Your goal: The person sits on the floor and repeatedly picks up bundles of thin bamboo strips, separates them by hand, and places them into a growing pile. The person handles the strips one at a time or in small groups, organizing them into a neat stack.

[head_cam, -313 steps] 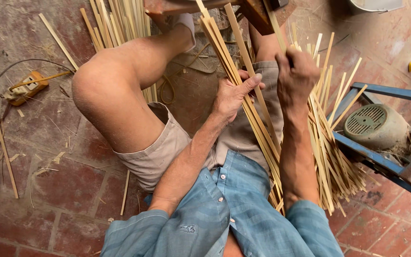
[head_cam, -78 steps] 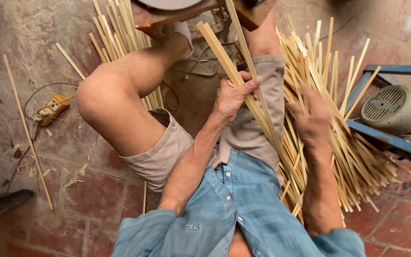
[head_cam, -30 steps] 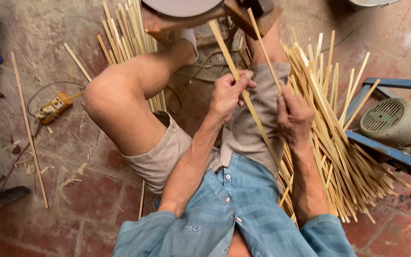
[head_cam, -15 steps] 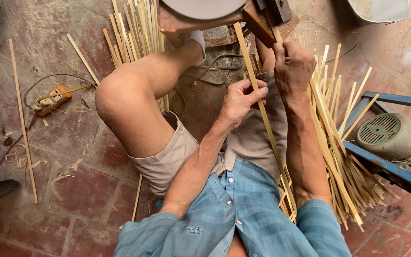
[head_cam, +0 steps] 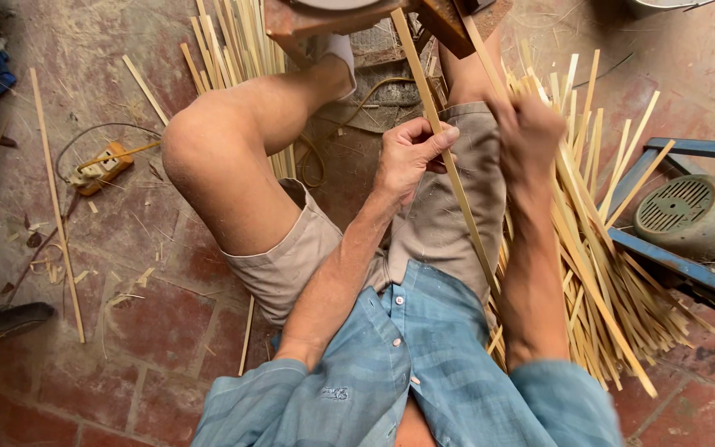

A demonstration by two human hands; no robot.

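Note:
I sit with my knees apart, looking down at my lap. My left hand (head_cam: 411, 157) pinches a long thin bamboo strip (head_cam: 448, 174) that runs from the wooden bench (head_cam: 324, 21) at the top down across my right thigh. My right hand (head_cam: 530, 136), blurred by motion, is closed on another bamboo strip (head_cam: 477, 51) that slants up toward the bench. A big heap of bamboo strips (head_cam: 602, 248) lies on the floor at my right side.
More bamboo strips (head_cam: 233, 50) lie beyond my left knee. A yellow electrical plug block with a cable (head_cam: 103, 167) sits on the brick floor at left, near a loose long strip (head_cam: 55, 207). A grey motor on a blue metal frame (head_cam: 693, 219) stands at right.
My right hand has dropped from the bench area to just above my right thigh, gripping a strip. My left hand has stayed on its strip and the camera has shifted slightly.

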